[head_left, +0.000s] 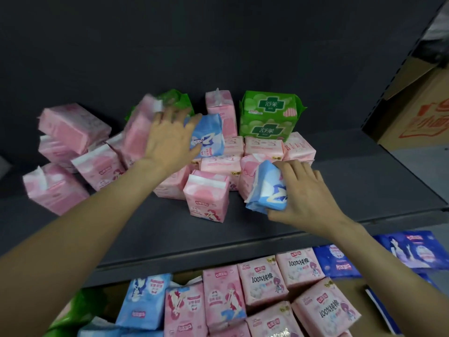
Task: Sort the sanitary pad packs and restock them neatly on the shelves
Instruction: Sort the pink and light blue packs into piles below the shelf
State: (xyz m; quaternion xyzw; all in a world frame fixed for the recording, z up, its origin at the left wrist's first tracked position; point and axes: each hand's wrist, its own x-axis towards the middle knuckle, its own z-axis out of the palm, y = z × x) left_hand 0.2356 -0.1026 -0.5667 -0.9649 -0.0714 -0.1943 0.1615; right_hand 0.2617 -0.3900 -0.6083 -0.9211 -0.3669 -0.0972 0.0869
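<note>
1. We're looking down at a dark grey shelf (243, 229) with a messy heap of pad packs piled toward the back, nothing lined up at all

2. Our left hand (170, 139) is out over the heap with the fingers spread, lying against a blue pack (209, 137) that stands tilted in the middle; the thumb side touches a blurry pink pack (138, 132) just to its left. Can't tell whether it's actually gripping either one

3. Our right hand (303, 193) holds a second blue pack (267, 188) near the front right of the heap, fingers curled over the top of it and the thumb underneath. That pack is tipped on its side, touching the pink ones behind it

4. A green pack (268, 115) stands upright at the back right, printed face toward us. Another green one (175, 100) peeks out behind the left hand, mostly hidden

5. The rest up there is pink: a loose bunch (73, 147) lying every which way on the left, a few flat ones (263, 147) below the green pack, and one pink pack (207, 195) standing alone at the front

6. The lower shelf has tidier rows (264, 283) of pink, light blue and dark blue packs

7. A cardboard box (425, 113) with red print sits off to the right, past the shelf upright
</note>
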